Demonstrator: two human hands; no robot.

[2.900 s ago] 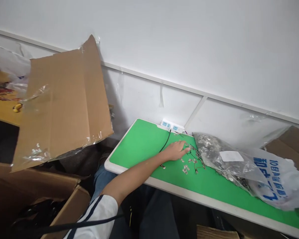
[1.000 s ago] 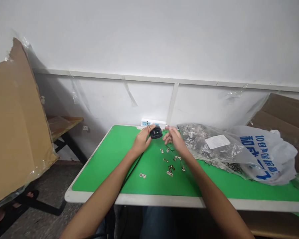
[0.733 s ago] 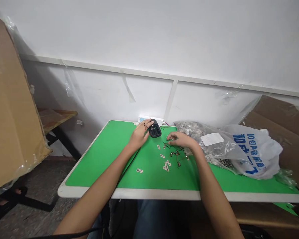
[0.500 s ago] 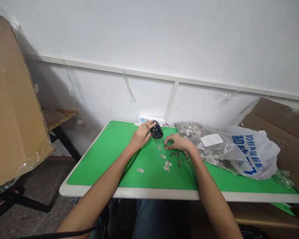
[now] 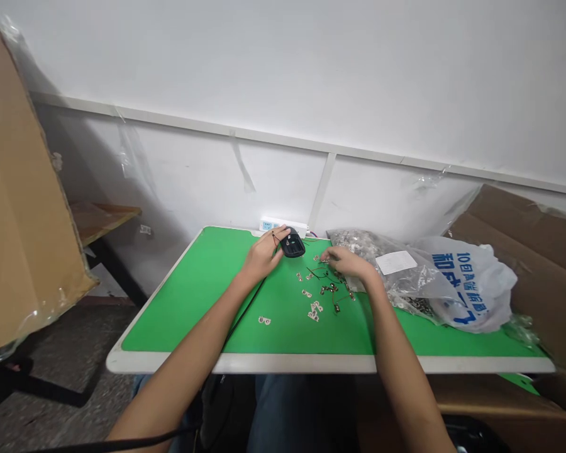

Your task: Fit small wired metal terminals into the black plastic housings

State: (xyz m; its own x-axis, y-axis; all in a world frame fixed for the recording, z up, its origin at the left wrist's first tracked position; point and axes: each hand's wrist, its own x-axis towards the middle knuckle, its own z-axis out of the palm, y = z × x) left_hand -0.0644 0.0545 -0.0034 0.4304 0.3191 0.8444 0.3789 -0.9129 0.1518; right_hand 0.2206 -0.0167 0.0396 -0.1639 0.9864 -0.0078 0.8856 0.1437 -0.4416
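Observation:
My left hand [image 5: 264,253] is closed on a black mouse-shaped casing [image 5: 293,244], gripping its left side. The casing is tilted up, and a hollow like a battery compartment shows in it. Over the far middle of the green mat, my right hand [image 5: 343,261] has its fingertips pinched together among small parts; what they hold is too small to make out. Thin dark wires [image 5: 318,273] lie just below that hand. Small silvery metal plates [image 5: 315,311] are scattered nearer me, along with several dark metal bits [image 5: 330,288]. A lone metal plate [image 5: 265,321] lies farther left.
A clear bag of metal parts [image 5: 365,245] and a white plastic bag with blue print [image 5: 471,286] rest at the right. A white power strip [image 5: 270,224] sits against the wall. Cardboard [image 5: 19,189] stands at the left. A black cable [image 5: 245,313] runs beside my left forearm.
My right hand has moved farther away and slightly right, uncovering thin dark wires on the mat. My left hand still grips the casing. The whole view has shifted a little.

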